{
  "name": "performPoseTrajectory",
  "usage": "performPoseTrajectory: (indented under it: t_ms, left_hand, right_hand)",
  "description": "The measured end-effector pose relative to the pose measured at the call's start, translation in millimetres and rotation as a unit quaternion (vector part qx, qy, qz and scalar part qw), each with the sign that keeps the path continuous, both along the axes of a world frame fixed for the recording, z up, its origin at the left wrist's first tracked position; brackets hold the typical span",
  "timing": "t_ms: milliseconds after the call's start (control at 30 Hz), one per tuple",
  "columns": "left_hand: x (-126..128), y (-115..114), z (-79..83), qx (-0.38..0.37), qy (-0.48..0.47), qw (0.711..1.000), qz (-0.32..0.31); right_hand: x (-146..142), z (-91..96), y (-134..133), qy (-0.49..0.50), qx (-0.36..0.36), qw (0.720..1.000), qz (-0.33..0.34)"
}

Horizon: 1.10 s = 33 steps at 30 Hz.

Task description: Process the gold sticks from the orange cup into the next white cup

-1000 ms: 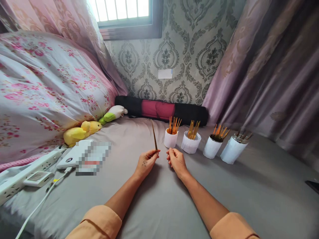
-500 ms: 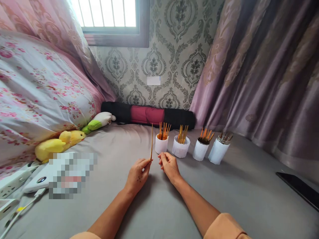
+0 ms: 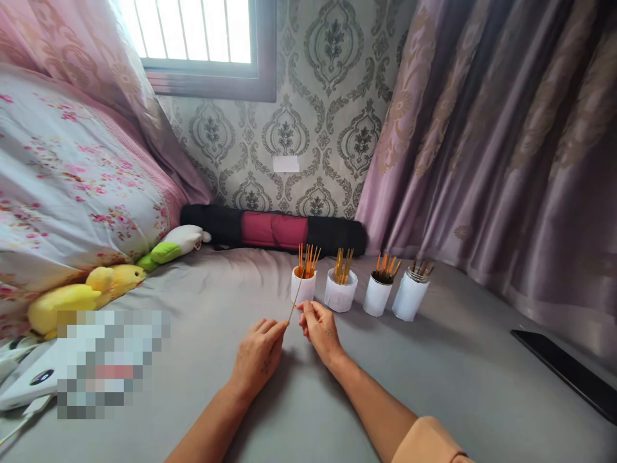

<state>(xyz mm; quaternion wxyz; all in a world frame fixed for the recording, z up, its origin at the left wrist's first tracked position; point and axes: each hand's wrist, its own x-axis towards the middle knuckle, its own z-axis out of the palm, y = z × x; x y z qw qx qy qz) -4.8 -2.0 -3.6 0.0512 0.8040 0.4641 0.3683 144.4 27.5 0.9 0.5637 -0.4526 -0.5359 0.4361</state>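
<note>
My left hand (image 3: 260, 357) pinches the lower end of a thin brown stick (image 3: 295, 301), which leans up and to the right. Close by on the right, my right hand (image 3: 319, 329) has its fingers curled together, the tips beside the stick. Whether they touch it or hold anything, I cannot make out. Just beyond the hands stands a white-wrapped cup (image 3: 303, 288) with several thin orange-brown sticks (image 3: 308, 258) upright in it; the held stick crosses in front of it. To its right are a wider white cup (image 3: 340, 296) with flat golden sticks (image 3: 344, 265) and a white-wrapped can (image 3: 377, 297) with orange sticks (image 3: 387, 263).
A white-wrapped jar (image 3: 409, 298) with dark brown sticks ends the row. A black phone (image 3: 563, 373) lies at right. Left are plush toys (image 3: 62, 307) and a white device with a cable (image 3: 29, 392). A black and red roll (image 3: 274, 230) lies along the wall.
The stick in my left hand has tilted from nearly upright to leaning right, toward my right fingertips. My left hand has turned more palm-down. The camera view has shifted slightly.
</note>
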Motion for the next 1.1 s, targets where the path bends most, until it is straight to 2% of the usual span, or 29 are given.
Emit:
performPoseTrajectory:
  t_ms: [300,700,1100]
  left_hand:
    - [0.0,-0.9,0.7,0.010,0.077,0.997,0.002]
    - [-0.5,-3.8,4.6,0.008,0.161,0.987,0.021]
    - [-1.2,-1.2,2.4,-0.027,0.188,0.981,0.029]
  right_hand:
    - [-0.8,1.8,-2.4,0.029,-0.001,0.999,0.013]
    - [-1.9,0.8,-1.0,-0.004,-0.003,1.000,0.011]
    - [-4.0,-6.6,2.4,-0.004,-0.020,1.000,0.005]
